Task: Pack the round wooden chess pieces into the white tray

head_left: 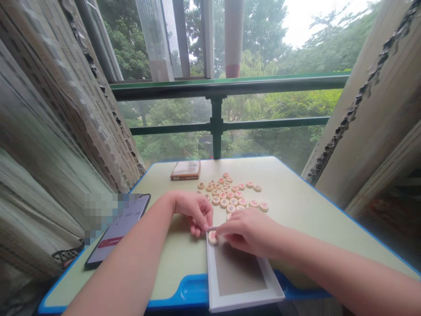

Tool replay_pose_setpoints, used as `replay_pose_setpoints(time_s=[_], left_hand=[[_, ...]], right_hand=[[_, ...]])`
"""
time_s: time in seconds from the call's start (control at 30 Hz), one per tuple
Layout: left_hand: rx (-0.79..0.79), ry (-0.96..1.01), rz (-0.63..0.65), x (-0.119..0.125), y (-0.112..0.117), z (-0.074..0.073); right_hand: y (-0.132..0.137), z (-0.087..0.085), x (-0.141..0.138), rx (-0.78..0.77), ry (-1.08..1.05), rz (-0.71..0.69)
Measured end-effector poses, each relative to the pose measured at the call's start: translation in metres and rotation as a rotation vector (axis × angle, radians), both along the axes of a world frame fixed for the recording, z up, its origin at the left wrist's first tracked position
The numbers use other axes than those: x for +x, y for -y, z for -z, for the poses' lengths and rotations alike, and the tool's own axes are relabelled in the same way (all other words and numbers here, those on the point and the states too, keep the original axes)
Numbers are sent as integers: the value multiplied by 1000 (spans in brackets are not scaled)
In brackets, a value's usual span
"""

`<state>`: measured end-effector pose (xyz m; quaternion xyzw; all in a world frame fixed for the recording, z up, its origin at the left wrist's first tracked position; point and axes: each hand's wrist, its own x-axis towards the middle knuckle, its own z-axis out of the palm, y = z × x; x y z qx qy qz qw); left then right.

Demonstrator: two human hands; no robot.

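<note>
A shallow white open box (241, 274) with a grey-brown inside lies at the front of the table, slightly over its edge. In its far left corner sits a round wooden Chinese chess piece (212, 237) with a red character. The bent fingers of my right hand (248, 230) are closed at this piece's right side, partly hiding the box's far rim. My left hand (194, 213) is closed at the box's far left corner, thumb and fingers against the rim. Several more Chinese chess pieces (224, 195), marked red or dark, lie scattered beyond my hands.
A flat box lid (186, 169) with a brown edge rests at the back of the pale green table (289, 188). On the left lies a phone (120, 230) showing a timer. Curtains (371, 96) hang at both sides, and a green railing (215, 112) stands behind.
</note>
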<state>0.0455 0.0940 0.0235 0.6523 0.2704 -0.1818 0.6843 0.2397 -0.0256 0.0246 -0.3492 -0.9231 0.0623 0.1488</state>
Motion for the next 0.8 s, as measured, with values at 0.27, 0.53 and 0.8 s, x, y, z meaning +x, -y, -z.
replay_pose_setpoints(time_s=[0.27, 0.53, 0.8], left_hand=[[12, -34, -59, -1, 5, -3], [67, 3, -102, -2, 9, -4], [120, -2, -153, -1, 14, -6]], right_hand=[[-9, -3, 14, 74, -240, 103], [-42, -30, 72, 119, 32, 654], [-40, -30, 69, -247, 145, 479]])
